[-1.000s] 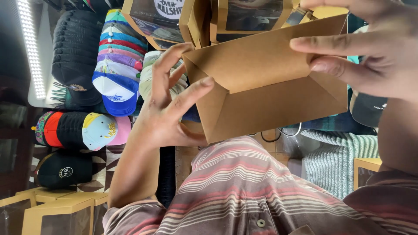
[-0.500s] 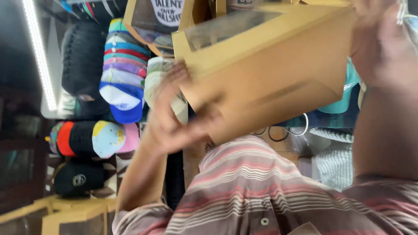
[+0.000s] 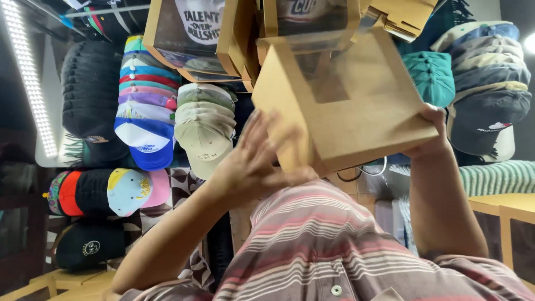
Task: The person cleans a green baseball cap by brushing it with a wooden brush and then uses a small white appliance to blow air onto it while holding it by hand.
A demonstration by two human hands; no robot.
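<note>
I hold a brown cardboard box (image 3: 356,120) with a clear window in its face, raised in front of me and tilted. My left hand (image 3: 253,161) presses against its left side and lower corner with the fingers spread. Behind the box's right corner, my right hand (image 3: 432,134) grips it, mostly hidden by the box. My striped shirt (image 3: 334,245) fills the bottom of the view.
More windowed cardboard boxes (image 3: 189,33) holding caps sit just behind the held box. Stacks of coloured caps (image 3: 145,106) line the left, and more caps (image 3: 485,72) are at the right. A light strip (image 3: 30,83) runs down the far left. A wooden stand (image 3: 501,209) is at the right.
The box has been turned from its folded bottom to its windowed face and tilted right. My right hand moved from the top edge to behind the right corner; my left fingers spread.
</note>
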